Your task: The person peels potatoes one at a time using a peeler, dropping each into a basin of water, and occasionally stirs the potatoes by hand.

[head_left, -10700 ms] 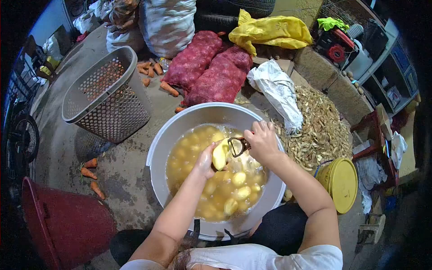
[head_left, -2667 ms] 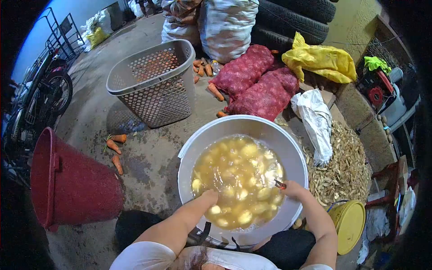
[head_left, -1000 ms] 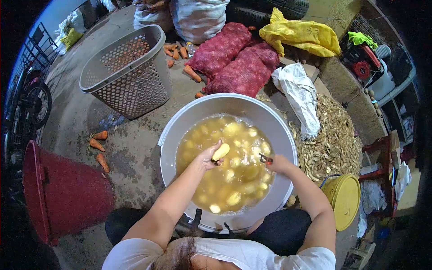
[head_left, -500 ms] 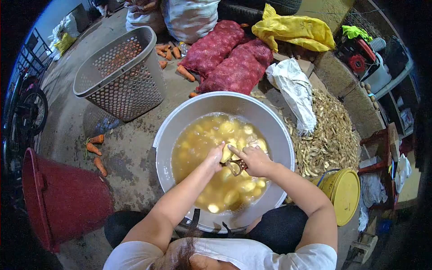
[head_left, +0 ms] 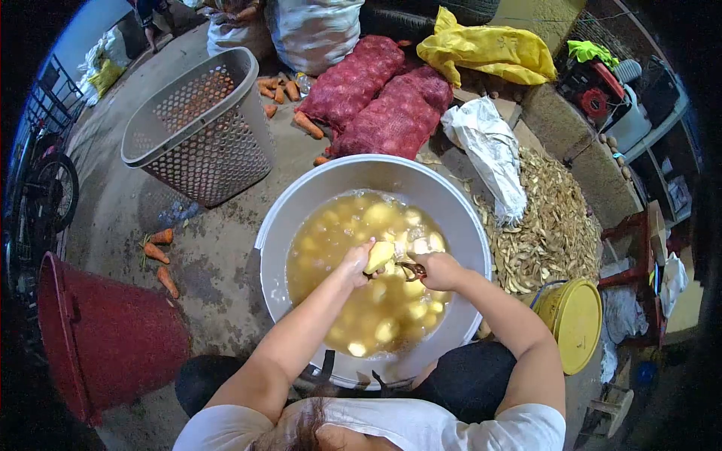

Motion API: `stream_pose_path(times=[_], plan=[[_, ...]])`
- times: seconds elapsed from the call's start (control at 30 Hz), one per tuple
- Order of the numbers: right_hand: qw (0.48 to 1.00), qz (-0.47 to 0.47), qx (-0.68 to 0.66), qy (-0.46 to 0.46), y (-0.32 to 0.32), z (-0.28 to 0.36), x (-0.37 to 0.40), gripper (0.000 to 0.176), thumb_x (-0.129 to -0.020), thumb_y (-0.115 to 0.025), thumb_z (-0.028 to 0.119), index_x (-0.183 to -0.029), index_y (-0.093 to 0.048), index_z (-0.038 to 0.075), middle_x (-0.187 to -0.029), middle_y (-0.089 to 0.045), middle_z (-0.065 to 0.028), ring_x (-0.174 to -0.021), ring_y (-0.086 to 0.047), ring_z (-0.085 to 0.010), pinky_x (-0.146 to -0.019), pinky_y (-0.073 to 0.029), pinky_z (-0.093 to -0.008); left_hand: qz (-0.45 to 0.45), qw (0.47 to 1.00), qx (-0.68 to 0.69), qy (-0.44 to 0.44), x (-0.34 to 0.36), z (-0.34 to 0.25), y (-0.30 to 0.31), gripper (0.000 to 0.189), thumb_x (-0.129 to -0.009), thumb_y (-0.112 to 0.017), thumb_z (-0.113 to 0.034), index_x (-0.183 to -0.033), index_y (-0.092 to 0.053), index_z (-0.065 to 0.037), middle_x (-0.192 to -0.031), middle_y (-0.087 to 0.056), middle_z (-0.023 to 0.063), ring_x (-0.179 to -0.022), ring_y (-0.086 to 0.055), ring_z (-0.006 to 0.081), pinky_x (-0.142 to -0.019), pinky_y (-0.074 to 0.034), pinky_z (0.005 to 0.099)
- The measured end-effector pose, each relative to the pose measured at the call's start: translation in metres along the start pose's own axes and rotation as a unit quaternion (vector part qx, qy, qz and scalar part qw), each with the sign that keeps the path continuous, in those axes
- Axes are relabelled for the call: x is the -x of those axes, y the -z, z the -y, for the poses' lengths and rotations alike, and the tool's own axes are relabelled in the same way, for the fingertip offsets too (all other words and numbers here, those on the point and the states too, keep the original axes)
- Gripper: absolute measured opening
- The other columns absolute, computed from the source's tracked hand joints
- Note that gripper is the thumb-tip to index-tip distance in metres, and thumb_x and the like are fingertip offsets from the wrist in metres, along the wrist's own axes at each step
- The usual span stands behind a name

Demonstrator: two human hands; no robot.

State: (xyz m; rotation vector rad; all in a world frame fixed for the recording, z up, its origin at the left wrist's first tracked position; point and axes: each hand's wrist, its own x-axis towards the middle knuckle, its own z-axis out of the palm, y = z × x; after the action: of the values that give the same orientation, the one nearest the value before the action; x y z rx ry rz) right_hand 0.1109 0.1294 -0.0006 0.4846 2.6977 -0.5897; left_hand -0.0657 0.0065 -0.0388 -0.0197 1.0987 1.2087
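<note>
Over a large grey tub (head_left: 282,225) of cloudy water, my left hand (head_left: 356,263) is closed round a pale yellow peeled potato (head_left: 380,256). My right hand (head_left: 440,271) grips a peeler (head_left: 411,269), whose head lies just right of the potato, a small distance from it. Several peeled potatoes (head_left: 386,329) lie in the water beneath both hands.
A grey perforated basket (head_left: 210,150) and a red tub (head_left: 120,338) stand left. Red net sacks (head_left: 395,116) lie beyond the tub. Peelings (head_left: 549,218), a white sack (head_left: 489,150) and a yellow bucket (head_left: 575,323) are right. A person's legs (head_left: 153,26) show top left.
My right hand has moved slightly right, taking the peeler away from the potato. The potato now shows more fully in my left hand. The person at the top left shows more.
</note>
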Motion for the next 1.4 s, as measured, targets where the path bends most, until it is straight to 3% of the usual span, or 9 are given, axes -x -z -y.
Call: stream_pose_path(times=[0.17, 0.3, 0.47, 0.6, 0.8, 0.87, 1.07, 1.17, 1.4], plan=[[0.967, -0.100, -0.220, -0.085, 0.016, -0.015, 0.002, 0.018, -0.070, -0.053, 0.016, -0.081, -0.053, 0.002, -0.065, -0.056, -0.0137, -0.059, -0.053, -0.0280, -0.059, -0.042, -0.0368, -0.046, 0.982, -0.155, -0.100, -0.004, 0.005, 0.033, 0.040, -0.082, -0.056, -0.038, -0.109, -0.046, -0.010, -0.088, -0.056, 0.0071, -0.071, -0.054, 0.0182, -0.051, -0.045, 0.0304], [0.964, -0.128, -0.188, -0.136, 0.016, -0.036, 0.016, 0.020, -0.071, -0.053, 0.016, -0.087, -0.055, 0.003, -0.065, -0.055, -0.0140, -0.060, -0.054, -0.0259, -0.059, -0.043, -0.0363, -0.233, 0.726, -0.636, -0.115, -0.029, 0.044, 0.122, 0.072, -0.062, -0.074, -0.034, -0.121, -0.039, -0.012, -0.114, -0.048, 0.0141, -0.102, -0.052, 0.0257, -0.079, -0.047, 0.0327], [0.957, -0.106, -0.207, -0.172, 0.010, -0.038, 0.022, 0.024, -0.072, -0.055, 0.020, -0.090, -0.057, 0.004, -0.068, -0.057, -0.0148, -0.063, -0.055, -0.0281, -0.061, -0.043, -0.0366, -0.218, 0.569, -0.791, 0.049, 0.000, 0.062, 0.122, 0.055, -0.066, -0.069, -0.026, -0.112, -0.047, -0.006, -0.111, -0.053, 0.0126, -0.101, -0.053, 0.0279, -0.085, -0.044, 0.0359], [0.967, -0.061, -0.184, -0.163, 0.008, -0.034, 0.014, 0.026, -0.073, -0.057, 0.024, -0.091, -0.057, 0.004, -0.072, -0.059, -0.0158, -0.067, -0.057, -0.0291, -0.063, -0.044, -0.0372, -0.155, 0.491, -0.856, -0.054, -0.003, 0.065, 0.128, 0.044, -0.069, -0.065, -0.025, -0.104, -0.052, -0.004, -0.105, -0.057, 0.0130, -0.097, -0.056, 0.0273, -0.083, -0.045, 0.0359], [0.966, -0.046, -0.198, -0.161, 0.000, -0.038, 0.014, 0.030, -0.073, -0.057, 0.026, -0.095, -0.058, 0.006, -0.077, -0.060, -0.0174, -0.071, -0.058, -0.0304, -0.065, -0.044, -0.0385, -0.226, 0.819, -0.507, -0.143, -0.054, 0.087, 0.141, 0.026, -0.079, -0.051, -0.026, -0.093, -0.056, -0.005, -0.082, -0.061, 0.0171, -0.082, -0.060, 0.0275, -0.071, -0.048, 0.0363], [0.969, -0.032, -0.185, -0.161, 0.001, -0.036, 0.016, 0.031, -0.073, -0.057, 0.026, -0.096, -0.058, 0.006, -0.077, -0.060, -0.0175, -0.072, -0.058, -0.0306, -0.065, -0.045, -0.0386, -0.225, 0.972, -0.073, 0.001, -0.062, 0.078, 0.129, 0.023, -0.084, -0.045, -0.028, -0.088, -0.055, -0.007, -0.071, -0.059, 0.0131, -0.067, -0.058, 0.0272, -0.060, -0.048, 0.0423], [0.971, -0.003, -0.158, -0.177, 0.000, -0.038, 0.018, 0.034, -0.074, -0.058, 0.030, -0.099, -0.058, 0.007, -0.081, -0.061, -0.0178, -0.078, -0.059, -0.0310, -0.069, -0.045, -0.0384, -0.039, 0.986, 0.144, 0.075, -0.028, 0.026, 0.118, 0.028, -0.087, -0.045, -0.039, -0.098, -0.052, -0.013, -0.079, -0.058, 0.0087, -0.068, -0.058, 0.0242, -0.058, -0.050, 0.0401], [0.972, 0.021, -0.151, -0.180, 0.002, -0.038, 0.017, 0.035, -0.074, -0.058, 0.032, -0.099, -0.057, 0.007, -0.082, -0.061, -0.0176, -0.079, -0.059, -0.0311, -0.070, -0.045, -0.0383, 0.082, 0.980, 0.158, -0.092, -0.017, 0.021, 0.117, 0.029, -0.081, -0.059, -0.021, -0.106, -0.046, -0.018, -0.097, -0.055, 0.0035, -0.081, -0.058, 0.0234, -0.067, -0.052, 0.0394], [0.972, 0.035, -0.142, -0.184, -0.002, -0.041, 0.014, 0.037, -0.074, -0.058, 0.034, -0.100, -0.057, 0.008, -0.083, -0.061, -0.0175, -0.079, -0.059, -0.0314, -0.070, -0.045, -0.0388, 0.001, 0.986, 0.062, -0.152, -0.038, 0.018, 0.106, 0.029, -0.079, -0.061, -0.023, -0.104, -0.046, -0.015, -0.089, -0.055, 0.0039, -0.071, -0.059, 0.0205, -0.056, -0.051, 0.0352]])
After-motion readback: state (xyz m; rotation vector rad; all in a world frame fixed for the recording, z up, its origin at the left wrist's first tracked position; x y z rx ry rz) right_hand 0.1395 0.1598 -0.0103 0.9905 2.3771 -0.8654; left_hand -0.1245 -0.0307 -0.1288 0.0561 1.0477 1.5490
